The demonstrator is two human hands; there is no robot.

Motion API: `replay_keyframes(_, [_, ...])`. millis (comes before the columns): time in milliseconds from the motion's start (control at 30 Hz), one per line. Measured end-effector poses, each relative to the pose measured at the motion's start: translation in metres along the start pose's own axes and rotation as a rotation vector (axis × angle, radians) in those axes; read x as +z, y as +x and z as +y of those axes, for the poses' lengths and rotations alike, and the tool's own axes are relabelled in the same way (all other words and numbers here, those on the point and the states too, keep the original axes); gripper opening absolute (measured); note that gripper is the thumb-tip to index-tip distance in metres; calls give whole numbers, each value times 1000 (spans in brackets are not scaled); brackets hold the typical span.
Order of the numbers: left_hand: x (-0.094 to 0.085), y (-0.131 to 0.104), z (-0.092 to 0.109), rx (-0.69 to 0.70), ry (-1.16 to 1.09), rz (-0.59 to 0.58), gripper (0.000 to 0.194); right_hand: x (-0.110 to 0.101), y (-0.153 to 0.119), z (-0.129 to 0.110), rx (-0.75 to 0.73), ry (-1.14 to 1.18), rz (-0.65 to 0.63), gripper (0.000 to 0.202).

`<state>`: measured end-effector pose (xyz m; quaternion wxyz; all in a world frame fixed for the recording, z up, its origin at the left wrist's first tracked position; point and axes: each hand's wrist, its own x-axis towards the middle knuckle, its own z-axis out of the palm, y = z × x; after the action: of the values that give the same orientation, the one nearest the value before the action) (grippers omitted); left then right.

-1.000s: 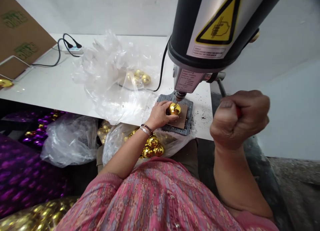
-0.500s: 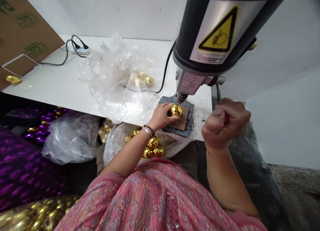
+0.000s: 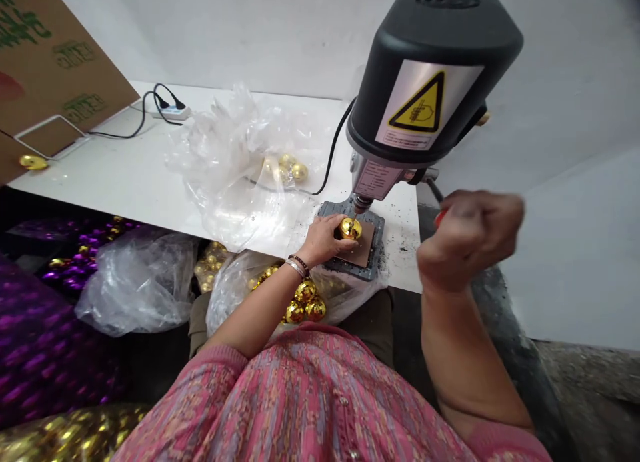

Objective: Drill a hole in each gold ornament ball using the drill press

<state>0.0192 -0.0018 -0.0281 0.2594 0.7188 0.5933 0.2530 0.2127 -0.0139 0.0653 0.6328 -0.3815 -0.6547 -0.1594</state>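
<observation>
My left hand (image 3: 324, 241) grips a shiny gold ball (image 3: 351, 229) from its left side, thumb in front and fingers behind. The ball rests on a brown board (image 3: 361, 249) on the drill press's grey base (image 3: 379, 239). Right above it is the drill chuck (image 3: 362, 204), under the black drill press housing (image 3: 440, 55). At the right, my right hand (image 3: 467, 239), somewhat blurred, is wrapped round the red-ended drill lever (image 3: 436, 190).
A clear plastic bag (image 3: 215, 175) lies on the white table (image 3: 125, 175), near several gold balls (image 3: 299, 172). An open bag of gold balls (image 3: 306, 291) sits at my lap. Back left are a power strip (image 3: 173, 111) and a cardboard box (image 3: 55, 62). Dark shavings surround the base.
My right hand has moved right with the lever, which has swung outward. My left hand still holds the ball on the board. The camera view has shifted, showing the top of the housing.
</observation>
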Motion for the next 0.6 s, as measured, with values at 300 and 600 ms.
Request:
replay_keyframes(300, [-18, -47, -16, 118, -169, 8, 49, 3, 58, -15, 412, 110, -67, 35])
replay_keyframes(600, [-69, -107, -57, 167, -129, -183, 59, 6, 45, 0, 460, 87, 1, 36])
